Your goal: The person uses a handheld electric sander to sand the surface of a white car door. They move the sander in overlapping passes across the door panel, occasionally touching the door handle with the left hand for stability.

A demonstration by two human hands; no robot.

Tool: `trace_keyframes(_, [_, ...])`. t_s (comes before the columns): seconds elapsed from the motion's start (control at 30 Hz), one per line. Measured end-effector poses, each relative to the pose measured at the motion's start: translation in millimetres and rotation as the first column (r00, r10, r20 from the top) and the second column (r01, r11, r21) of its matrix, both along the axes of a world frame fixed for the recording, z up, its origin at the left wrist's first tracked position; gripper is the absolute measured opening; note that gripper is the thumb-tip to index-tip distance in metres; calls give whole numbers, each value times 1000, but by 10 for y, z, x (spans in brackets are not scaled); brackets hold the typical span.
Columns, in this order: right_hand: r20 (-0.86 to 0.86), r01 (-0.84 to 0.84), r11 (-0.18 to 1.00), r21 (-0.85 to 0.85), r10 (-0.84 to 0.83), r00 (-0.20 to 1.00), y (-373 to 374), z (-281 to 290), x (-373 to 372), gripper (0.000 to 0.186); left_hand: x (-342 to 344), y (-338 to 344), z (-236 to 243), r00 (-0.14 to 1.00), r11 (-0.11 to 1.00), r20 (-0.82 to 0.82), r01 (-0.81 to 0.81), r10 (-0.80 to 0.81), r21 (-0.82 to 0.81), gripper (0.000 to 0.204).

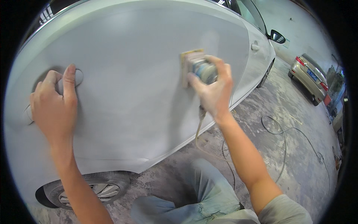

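A power sander [203, 70] with a square pad and a blue-and-grey body is gripped in my right hand [218, 89]. Its pad, with a yellowish sheet at the edge, lies against the dull grey car door panel [130, 86]. From the sander's lower end hangs a thin hose [197, 130] that runs down to the floor. On the left, my left hand [56, 97] is closed around the door handle [78, 77], thumb on the front; parts of the handle show on both sides of the hand.
Below my left forearm is the car's wheel [100, 188]. The front door [257, 56] and side mirror [277, 36] lie farther right. A dark cable [285, 149] loops over the stained concrete floor [253, 123]. Behind, a beige car [309, 74] stands near the wall.
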State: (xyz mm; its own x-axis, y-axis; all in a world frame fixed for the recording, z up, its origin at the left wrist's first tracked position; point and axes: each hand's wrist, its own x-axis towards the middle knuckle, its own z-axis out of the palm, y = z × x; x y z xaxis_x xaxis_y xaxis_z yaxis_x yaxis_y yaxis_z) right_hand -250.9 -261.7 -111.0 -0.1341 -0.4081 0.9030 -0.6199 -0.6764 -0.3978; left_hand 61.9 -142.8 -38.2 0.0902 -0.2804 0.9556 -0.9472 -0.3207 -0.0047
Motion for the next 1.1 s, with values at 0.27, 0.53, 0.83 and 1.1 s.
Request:
trace_keyframes(0.27, [-283, -207, 978, 33, 207, 936, 837, 46, 1096, 67, -21, 71, 36, 997, 996, 15, 80, -80, 31, 48])
trace_keyframes(0.53, [-224, -78, 993, 91, 96, 970, 587, 130, 610, 63, -42, 111, 47, 990, 990, 18, 142, -143, 20, 45])
trace_keyframes(0.83, [-255, -133, 990, 44, 140, 957, 721, 133, 905, 63, -60, 83, 54, 987, 987, -5, 160, -160, 2, 43])
trace_keyframes(1.1, [-248, -142, 989, -36, 129, 960, 723, 202, 975, 57, -54, 101, 60, 996, 993, -69, 64, -57, 100, 49])
